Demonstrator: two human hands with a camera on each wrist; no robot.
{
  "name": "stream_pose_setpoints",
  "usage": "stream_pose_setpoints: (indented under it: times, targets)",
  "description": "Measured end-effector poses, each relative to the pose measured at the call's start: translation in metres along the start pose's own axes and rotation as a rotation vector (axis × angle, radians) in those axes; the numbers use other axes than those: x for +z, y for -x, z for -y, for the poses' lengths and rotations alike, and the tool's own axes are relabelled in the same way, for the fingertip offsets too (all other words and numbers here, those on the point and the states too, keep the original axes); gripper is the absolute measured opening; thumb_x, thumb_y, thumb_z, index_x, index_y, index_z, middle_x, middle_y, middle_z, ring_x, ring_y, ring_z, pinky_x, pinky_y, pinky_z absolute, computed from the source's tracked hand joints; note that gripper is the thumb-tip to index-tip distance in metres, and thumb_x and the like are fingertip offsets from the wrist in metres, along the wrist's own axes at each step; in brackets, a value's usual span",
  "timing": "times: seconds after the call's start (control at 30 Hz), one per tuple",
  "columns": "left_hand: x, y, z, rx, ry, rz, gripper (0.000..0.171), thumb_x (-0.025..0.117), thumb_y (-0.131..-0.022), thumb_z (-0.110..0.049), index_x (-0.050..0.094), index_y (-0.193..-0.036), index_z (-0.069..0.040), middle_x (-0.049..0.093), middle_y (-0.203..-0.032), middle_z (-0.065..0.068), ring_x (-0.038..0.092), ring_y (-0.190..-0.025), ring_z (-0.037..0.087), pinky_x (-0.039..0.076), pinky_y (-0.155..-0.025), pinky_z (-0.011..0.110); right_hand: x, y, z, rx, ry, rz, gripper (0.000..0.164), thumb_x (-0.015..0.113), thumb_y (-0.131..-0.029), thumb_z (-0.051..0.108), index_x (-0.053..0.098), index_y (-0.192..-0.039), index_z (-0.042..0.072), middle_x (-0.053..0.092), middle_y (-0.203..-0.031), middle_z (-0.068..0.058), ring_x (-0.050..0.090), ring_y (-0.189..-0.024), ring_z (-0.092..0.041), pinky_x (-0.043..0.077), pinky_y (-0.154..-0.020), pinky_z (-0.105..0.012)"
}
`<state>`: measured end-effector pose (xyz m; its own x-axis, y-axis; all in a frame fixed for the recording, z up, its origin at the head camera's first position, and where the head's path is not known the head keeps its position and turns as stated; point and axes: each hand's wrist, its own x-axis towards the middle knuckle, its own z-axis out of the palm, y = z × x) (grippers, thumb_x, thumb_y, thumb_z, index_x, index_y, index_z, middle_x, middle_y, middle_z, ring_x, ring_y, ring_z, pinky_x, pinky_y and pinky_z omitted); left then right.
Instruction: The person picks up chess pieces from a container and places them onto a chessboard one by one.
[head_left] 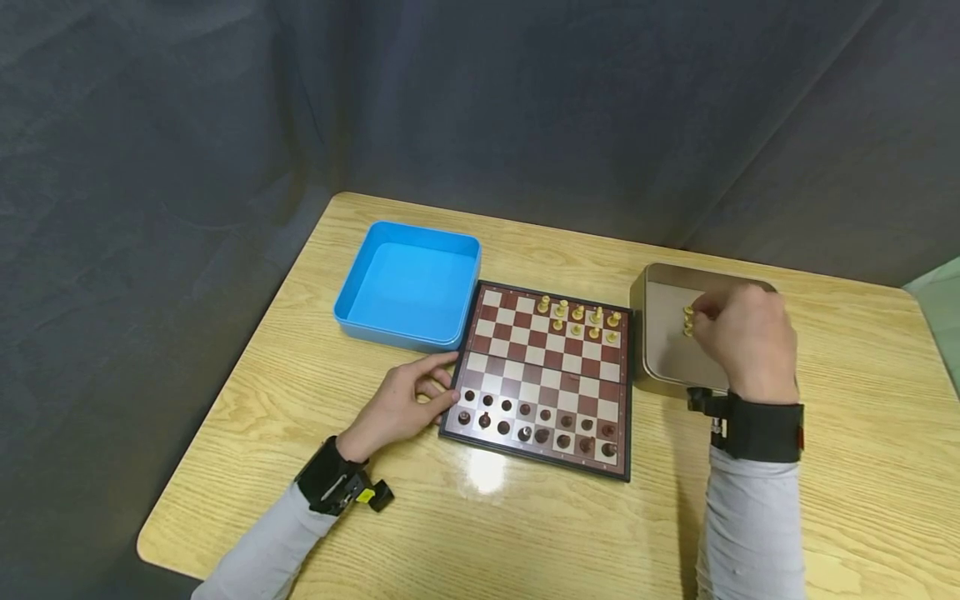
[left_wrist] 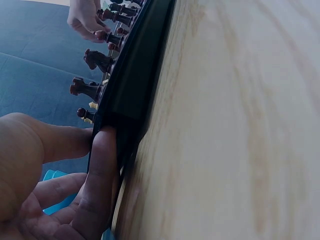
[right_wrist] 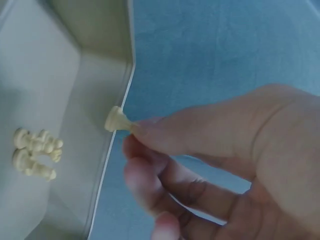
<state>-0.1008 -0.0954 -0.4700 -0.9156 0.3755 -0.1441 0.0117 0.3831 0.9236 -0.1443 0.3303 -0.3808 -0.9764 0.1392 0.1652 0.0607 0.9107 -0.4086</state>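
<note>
Pinches a cream chess piece point(right_wrist: 116, 120) over the tin point(head_left: 675, 360) with right grip point(head_left: 750, 337), holds the chessboard point(head_left: 551, 360) with left grip point(head_left: 397, 407)

Dark backdrop point(head_left: 480, 108), apparently cloth, behind a wood-grain table point(head_left: 525, 533) — white glare point(head_left: 486, 471) on top.

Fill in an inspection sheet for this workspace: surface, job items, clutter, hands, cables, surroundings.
Surface: wood-grain table, bright glare near the board's near edge.
Job items: chessboard with sixteen dark pieces and nine pale pieces; metal tin at right, with pale pieces inside; blue box at left.
Clutter: nothing seen.
Hands: left hand touches the board's left edge; right hand pinches a pale piece at the tin.
Cables: nothing seen.
Surroundings: dark curtain behind the table.
</note>
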Motion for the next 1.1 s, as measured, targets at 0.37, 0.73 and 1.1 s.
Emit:
stream_pose_setpoints:
  times: [0.37,0.73,1.1]
  targets:
    - [-0.001,-0.001,0.000,0.004,-0.013,0.002,0.059,0.075,-0.099,-0.004,0.054,-0.154,-0.001,0.071,-0.112,0.015,0.074,-0.082,0.015,0.067,-0.065,0.030,0.013,-0.001,0.025,-0.122,-0.076,-0.118,0.017,0.067,-0.093,0.004,0.082,-0.095,-0.002,0.075,-0.082,-0.023,0.063,-0.059,-0.032,0.038,-0.042,-0.031]
    - [-0.001,0.001,0.000,-0.012,-0.018,0.009,0.058,0.072,-0.101,-0.005,0.053,-0.156,-0.004,0.069,-0.114,0.014,0.071,-0.076,0.014,0.066,-0.063,0.030,0.035,-0.004,0.059,-0.293,-0.113,-0.163,0.017,0.066,-0.092,-0.003,0.082,-0.097,0.000,0.077,-0.088,-0.019,0.069,-0.070,-0.034,0.044,-0.052,-0.038]
    - [0.000,0.000,-0.001,-0.022,-0.030,-0.006,0.056,0.069,-0.103,-0.006,0.053,-0.156,-0.006,0.069,-0.114,0.011,0.070,-0.069,0.014,0.065,-0.061,0.031,0.050,-0.009,0.078,-0.376,-0.190,-0.187,0.013,0.070,-0.094,-0.005,0.082,-0.099,-0.003,0.078,-0.091,-0.020,0.067,-0.071,-0.034,0.043,-0.056,-0.037]
